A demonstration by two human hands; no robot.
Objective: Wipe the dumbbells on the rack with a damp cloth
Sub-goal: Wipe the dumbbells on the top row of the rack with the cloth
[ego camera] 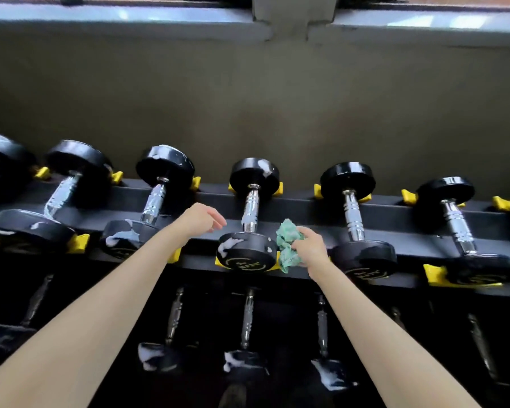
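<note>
I'm looking at a gym — black dumbbells [249,212] with chrome handles across mid-frame, on a two-tier rack [304,222] with yellow cradles [409,196] — plain wall [248,98] above.

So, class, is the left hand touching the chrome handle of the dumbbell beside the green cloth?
Apart. The head view shows black rack between the left hand and that dumbbell's chrome handle.

Left hand [202,217]: forearm outstretched, fingers loosely curled, holding nothing.
Right hand [309,245]: forearm outstretched, fingers gripping bunched cloth [287,245].
</note>
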